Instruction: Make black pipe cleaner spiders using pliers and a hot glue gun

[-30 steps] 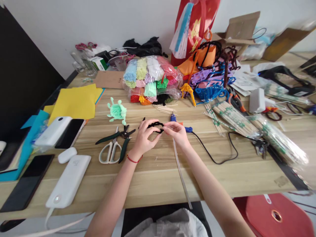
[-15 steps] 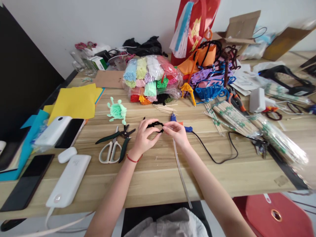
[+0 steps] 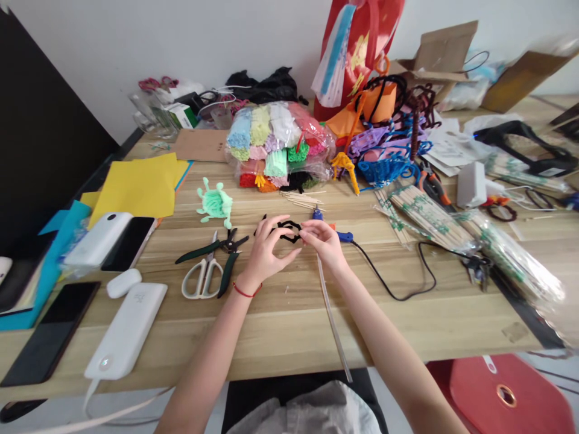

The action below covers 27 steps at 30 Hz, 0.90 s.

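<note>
Above the middle of the table, a black fuzzy pipe cleaner (image 3: 289, 238), bent into an uneven loop, is between my hands. My right hand (image 3: 322, 240) pinches the loop's right side between thumb and fingertips. On the other side, the fingers of my left hand (image 3: 266, 250) lie over the loop's left part, with the thumb held apart below it. A short black end shows just left of the left fingers. Behind my right hand lies a blue glue gun (image 3: 345, 236), its clear glue stick (image 3: 332, 319) reaching toward the table's front edge.
Left of my hands lie white-handled scissors (image 3: 201, 280), dark green pliers (image 3: 228, 265) and a mint-green pipe-cleaner figure (image 3: 216, 203). A bag of coloured pipe cleaners (image 3: 278, 141) stands behind. Phones and a white power bank (image 3: 126, 331) are at left; wrapped sticks (image 3: 432, 214) at right.
My left thumb has moved away from the loop, and the loop has opened wider and changed shape. My right hand has kept its pinch in nearly the same place.
</note>
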Each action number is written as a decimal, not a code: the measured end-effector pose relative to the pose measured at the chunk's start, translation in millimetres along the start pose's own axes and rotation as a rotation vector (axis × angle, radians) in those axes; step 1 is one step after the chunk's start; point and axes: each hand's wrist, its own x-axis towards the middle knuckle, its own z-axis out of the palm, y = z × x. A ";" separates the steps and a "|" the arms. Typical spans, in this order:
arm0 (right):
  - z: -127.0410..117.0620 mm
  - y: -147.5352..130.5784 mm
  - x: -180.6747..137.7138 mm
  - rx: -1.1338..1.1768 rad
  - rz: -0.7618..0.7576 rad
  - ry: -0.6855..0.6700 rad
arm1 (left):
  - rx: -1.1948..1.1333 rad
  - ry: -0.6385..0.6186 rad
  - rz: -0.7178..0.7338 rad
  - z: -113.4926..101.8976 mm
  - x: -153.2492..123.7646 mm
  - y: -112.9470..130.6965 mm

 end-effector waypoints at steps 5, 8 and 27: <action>2.1 2.0 -1.8 0.031 0.036 -0.044 | 0.012 0.024 -0.002 2.4 -0.2 -0.6; 2.2 2.8 -2.4 0.037 0.033 -0.068 | 0.024 0.029 -0.005 3.3 -0.4 -1.5; 4.3 5.5 -7.2 -0.384 -0.157 -0.052 | -0.003 0.107 -0.044 3.4 -0.4 -13.6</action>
